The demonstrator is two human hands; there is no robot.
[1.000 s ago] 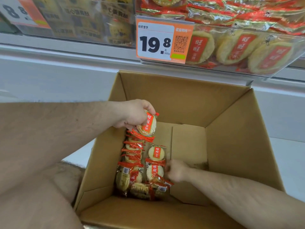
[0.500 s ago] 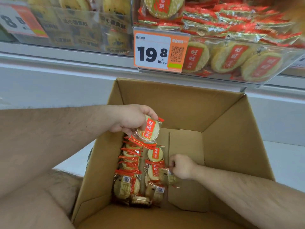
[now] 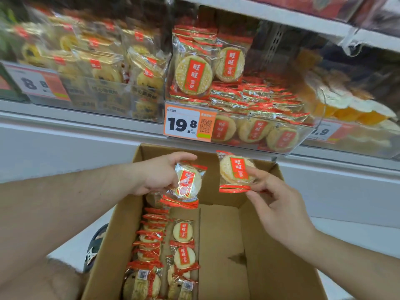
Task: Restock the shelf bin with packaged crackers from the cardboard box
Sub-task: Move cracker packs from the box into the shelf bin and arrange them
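An open cardboard box point(image 3: 270, 245) sits below the shelf, with several red-and-clear cracker packs point(image 3: 183, 232) in two rows along its left side. My left hand point(image 3: 158, 174) grips one cracker pack point(image 3: 187, 184) above the box's far left corner. My right hand point(image 3: 279, 204) pinches a second cracker pack point(image 3: 234, 171) by its lower right edge, raised just under the shelf. The clear shelf bin point(image 3: 287, 146) above holds many of the same packs behind a 19.8 price tag point(image 3: 184, 124).
A neighbouring bin point(image 3: 104, 98) of yellow cracker packs stands to the left with an 8.8 tag point(image 3: 34, 84). Another bin point(image 3: 357, 109) with orange packs lies to the right. A white shelf ledge point(image 3: 65, 126) runs across. A shoe point(image 3: 95, 247) shows left of the box.
Both hands rose out of the box toward the shelf. My right hand lifted a pack from the box's rows. The camera tilted up, showing the bins.
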